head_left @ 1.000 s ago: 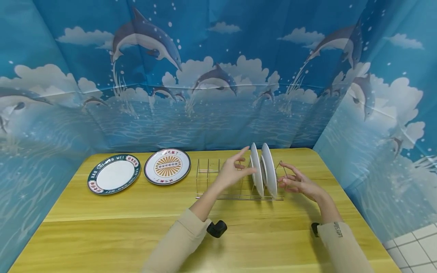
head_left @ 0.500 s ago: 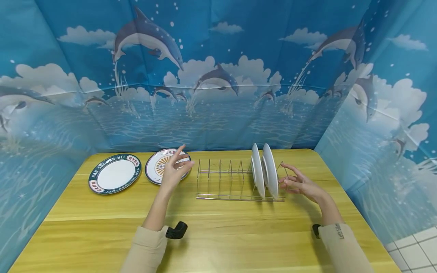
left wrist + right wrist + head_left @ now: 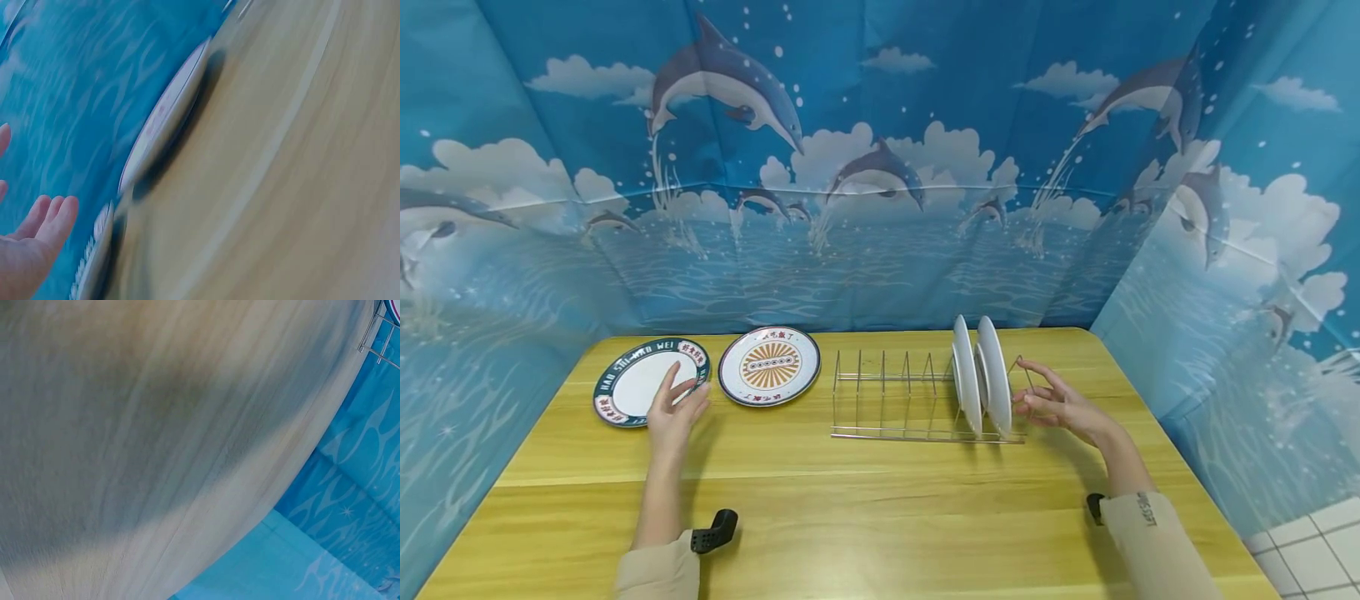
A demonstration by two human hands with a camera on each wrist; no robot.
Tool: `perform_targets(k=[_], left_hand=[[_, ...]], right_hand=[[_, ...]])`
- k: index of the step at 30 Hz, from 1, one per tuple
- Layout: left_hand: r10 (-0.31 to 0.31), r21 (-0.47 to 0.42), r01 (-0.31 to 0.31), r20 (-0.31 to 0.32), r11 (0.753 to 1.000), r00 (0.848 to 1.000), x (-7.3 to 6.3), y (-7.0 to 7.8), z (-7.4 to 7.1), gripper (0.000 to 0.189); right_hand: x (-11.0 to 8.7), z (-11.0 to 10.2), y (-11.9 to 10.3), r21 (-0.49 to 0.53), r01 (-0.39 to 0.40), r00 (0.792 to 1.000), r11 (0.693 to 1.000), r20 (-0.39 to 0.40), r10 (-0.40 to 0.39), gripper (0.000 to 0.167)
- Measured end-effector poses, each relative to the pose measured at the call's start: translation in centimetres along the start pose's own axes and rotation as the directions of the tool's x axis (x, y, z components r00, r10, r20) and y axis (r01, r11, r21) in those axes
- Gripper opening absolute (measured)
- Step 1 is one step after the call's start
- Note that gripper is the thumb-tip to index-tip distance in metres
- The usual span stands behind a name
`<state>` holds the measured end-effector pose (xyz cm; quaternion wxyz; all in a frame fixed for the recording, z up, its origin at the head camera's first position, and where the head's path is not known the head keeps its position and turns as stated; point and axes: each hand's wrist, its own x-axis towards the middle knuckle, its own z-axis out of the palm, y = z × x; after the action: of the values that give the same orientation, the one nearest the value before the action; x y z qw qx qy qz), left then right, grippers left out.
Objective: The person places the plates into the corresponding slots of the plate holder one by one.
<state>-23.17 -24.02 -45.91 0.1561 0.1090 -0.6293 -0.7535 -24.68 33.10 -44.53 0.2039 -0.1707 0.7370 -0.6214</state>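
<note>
My left hand (image 3: 672,421) reaches over the near right part of a plate with a dark green lettered rim (image 3: 638,385), fingers spread and holding nothing. In the left wrist view its fingers (image 3: 57,222) show beside that plate's edge (image 3: 92,265). A second plate, with an orange sunburst (image 3: 767,367), lies flat just right of it. My right hand (image 3: 1063,407) holds the right end of a wire dish rack (image 3: 887,437) between thumb and fingers. Two white plates stand upright in the rack's right slots, a left one (image 3: 966,375) and a right one (image 3: 994,375).
The wooden table (image 3: 880,517) ends at a blue dolphin curtain (image 3: 865,267) along the back and sides. Thin upright wires divide the rack's left slots. The right wrist view shows mostly tabletop (image 3: 187,425) and a corner of the rack (image 3: 369,347).
My left hand has swept left from beside the upright plates, past the sunburst plate, to the green-rimmed plate. The right hand has stayed at the rack's end.
</note>
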Motion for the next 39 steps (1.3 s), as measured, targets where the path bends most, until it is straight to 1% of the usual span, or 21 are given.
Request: perform_targets(k=[2, 3, 5, 6, 8, 9, 11, 13, 15, 17, 18, 20, 23, 26, 29, 31, 35, 38, 39], left_hand=[[0.01, -0.032, -0.011, -0.054, 0.999, 0.998, 0.2, -0.4, -1.7, 0.073], [0.003, -0.025, -0.005, -0.084, 1.0, 0.996, 0.3, -0.4, -2.4, 0.074], [-0.014, -0.068, 0.005, -0.135, 0.998, 0.991, 0.5, -0.8, -4.2, 0.076], [-0.02, -0.096, 0.004, -0.167, 0.995, 0.986, 0.6, -1.0, -4.9, 0.077], [-0.027, -0.111, 0.001, -0.235, 0.994, 0.972, 0.6, -1.3, -6.4, 0.078], [-0.034, -0.107, 0.005, -0.273, 0.994, 0.961, 0.5, -1.2, -6.8, 0.078], [-0.054, -0.104, 0.021, -0.329, 0.994, 0.943, 0.2, -1.0, -7.6, 0.08], [-0.095, -0.082, 0.068, -0.379, 0.994, 0.921, -0.2, -0.6, -7.9, 0.081], [-0.136, -0.064, 0.121, -0.402, 0.991, 0.905, -0.5, -0.3, -8.1, 0.082], [-0.172, -0.031, 0.175, -0.407, 0.984, 0.897, -0.7, -0.1, -8.2, 0.082], [-0.186, -0.017, 0.196, -0.402, 0.981, 0.896, -0.6, -0.1, -8.3, 0.083], [-0.201, 0.015, 0.223, -0.38, 0.975, 0.903, -0.5, -0.3, -8.4, 0.086], [-0.233, 0.018, 0.255, -0.346, 0.967, 0.909, 0.0, -0.7, -8.4, 0.09], [-0.246, -0.007, 0.256, -0.303, 0.967, 0.921, 0.5, -0.9, -8.2, 0.094], [-0.251, -0.021, 0.255, -0.271, 0.967, 0.929, 1.1, -0.9, -8.0, 0.096], [-0.249, -0.011, 0.255, -0.262, 0.967, 0.932, 1.4, -0.9, -7.9, 0.095], [-0.239, 0.036, 0.257, -0.259, 0.966, 0.936, 2.0, -1.0, -7.8, 0.092], [-0.243, 0.101, 0.275, -0.255, 0.956, 0.936, 2.3, -1.1, -7.9, 0.091], [-0.249, 0.109, 0.284, -0.255, 0.953, 0.934, 2.7, -1.5, -8.2, 0.092]], right_hand=[[0.0, 0.0, 0.0, -0.027, -0.006, 1.0, 1.0, -0.007, 0.006, 0.064], [0.0, 0.1, 0.0, -0.041, -0.009, 1.0, 0.999, -0.011, 0.009, 0.063], [-0.1, 0.1, 0.0, -0.061, -0.014, 1.0, 0.998, -0.019, 0.013, 0.062], [-0.1, 0.2, -0.1, -0.066, -0.015, 1.0, 0.998, -0.02, 0.014, 0.062], [0.0, 0.2, -0.1, -0.067, -0.015, 1.0, 0.998, -0.018, 0.014, 0.062], [0.0, 0.2, -0.2, -0.063, -0.014, 1.0, 0.998, -0.016, 0.013, 0.062], [-0.1, 0.1, -0.2, -0.055, -0.01, 1.0, 0.998, -0.014, 0.009, 0.062], [-0.1, 0.1, -0.3, -0.047, -0.005, 1.0, 0.999, -0.009, 0.005, 0.061], [-0.1, 0.0, -0.3, -0.042, -0.003, 1.0, 0.999, -0.006, 0.003, 0.061], [-0.1, 0.0, -0.3, -0.04, -0.003, 1.0, 0.999, -0.004, 0.002, 0.061], [-0.1, 0.0, -0.3, -0.042, -0.003, 1.0, 0.999, -0.004, 0.002, 0.061], [-0.1, 0.0, -0.2, -0.045, -0.005, 1.0, 0.999, -0.006, 0.004, 0.062], [-0.1, 0.0, -0.2, -0.052, -0.007, 1.0, 0.999, -0.005, 0.007, 0.062], [0.0, 0.1, -0.1, -0.056, -0.011, 1.0, 0.998, -0.003, 0.011, 0.063], [0.0, 0.1, 0.0, -0.059, -0.019, 1.0, 0.998, -0.007, 0.019, 0.063], [0.0, 0.1, 0.0, -0.06, -0.024, 1.0, 0.998, -0.01, 0.023, 0.063], [-0.1, 0.1, 0.0, -0.061, -0.025, 1.0, 0.998, -0.012, 0.025, 0.063], [-0.1, 0.1, -0.1, -0.061, -0.026, 1.0, 0.998, -0.01, 0.025, 0.063], [0.0, 0.1, -0.1, -0.061, -0.025, 1.0, 0.998, -0.008, 0.025, 0.063]])
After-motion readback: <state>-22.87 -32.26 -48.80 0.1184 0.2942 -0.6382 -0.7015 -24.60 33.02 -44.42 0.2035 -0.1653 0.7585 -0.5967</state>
